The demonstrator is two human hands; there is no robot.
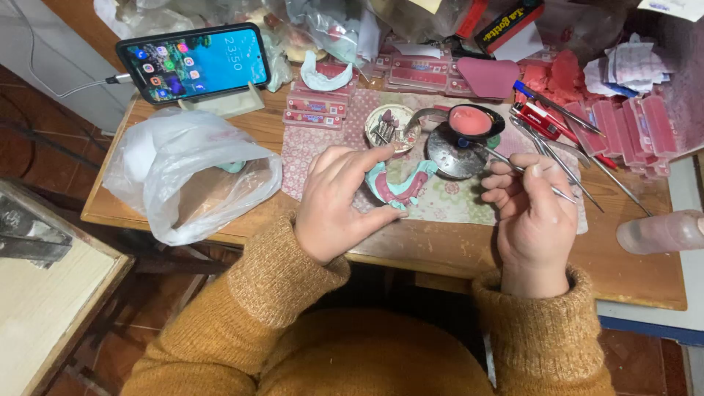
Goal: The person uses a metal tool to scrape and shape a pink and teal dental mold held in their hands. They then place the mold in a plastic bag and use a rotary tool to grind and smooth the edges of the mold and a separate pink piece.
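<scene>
cluttered wooden desk; left hand grips light, fragile dental model by edges; right hand pinches thin metal tool.

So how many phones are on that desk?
1. The phone leans on a pale stand at the desk's back left corner, screen lit and a cable plugged in, behind the white plastic bag. Clutter might hide others.

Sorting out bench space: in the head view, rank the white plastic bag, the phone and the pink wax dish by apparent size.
1. White plastic bag
2. Phone
3. Pink wax dish
</scene>
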